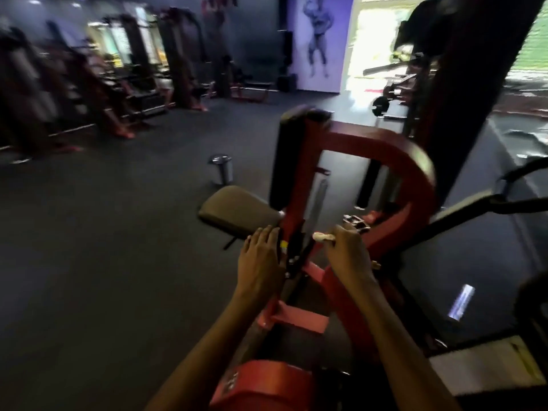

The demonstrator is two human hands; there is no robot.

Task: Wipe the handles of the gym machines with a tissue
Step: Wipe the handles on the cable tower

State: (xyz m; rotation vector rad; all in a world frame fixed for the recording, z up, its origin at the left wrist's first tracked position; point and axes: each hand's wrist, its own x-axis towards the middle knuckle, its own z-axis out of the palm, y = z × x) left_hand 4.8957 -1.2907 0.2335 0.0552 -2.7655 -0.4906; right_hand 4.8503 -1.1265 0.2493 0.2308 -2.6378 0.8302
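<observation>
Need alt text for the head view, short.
A person's right hand grips a white tissue at a red gym machine, while the left hand rests on its black lever. Blurred machines line the dark gym behind.

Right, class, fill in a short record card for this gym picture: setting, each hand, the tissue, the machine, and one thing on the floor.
setting: dim gym, dark floor, rows of machines at the back
left hand: fingers rest on the black lever of the red machine
right hand: grips a white tissue
seat pad: dark, beyond the left hand
floor item: shiny metal bin
</observation>
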